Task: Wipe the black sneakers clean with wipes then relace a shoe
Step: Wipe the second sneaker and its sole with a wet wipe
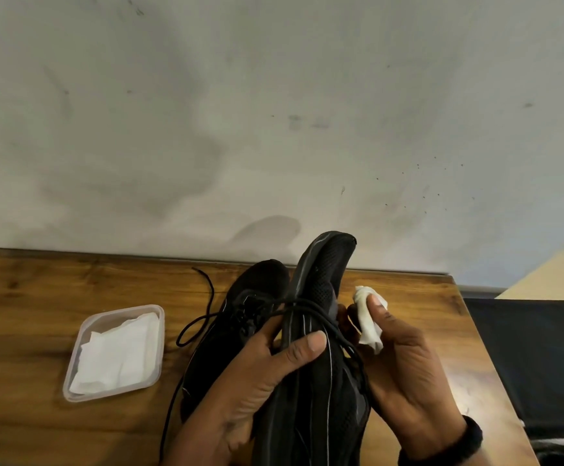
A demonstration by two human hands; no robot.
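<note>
The held sneaker (321,381) is cut off at the heel by the bottom edge. The left hand (250,391) shows only its thumb (304,348). Its fingers lie behind the held sneaker, and its wrist leaves the frame. The second sneaker (237,327) is covered at the heel and right side. The right hand (405,371) grips a wipe (369,317), which hides most of its fingers. The loose lace (173,398) runs off the bottom edge. The sheet count in the tray (72,371) cannot be told. A dark object (563,455) in the lower right corner is cropped and unidentifiable.
</note>
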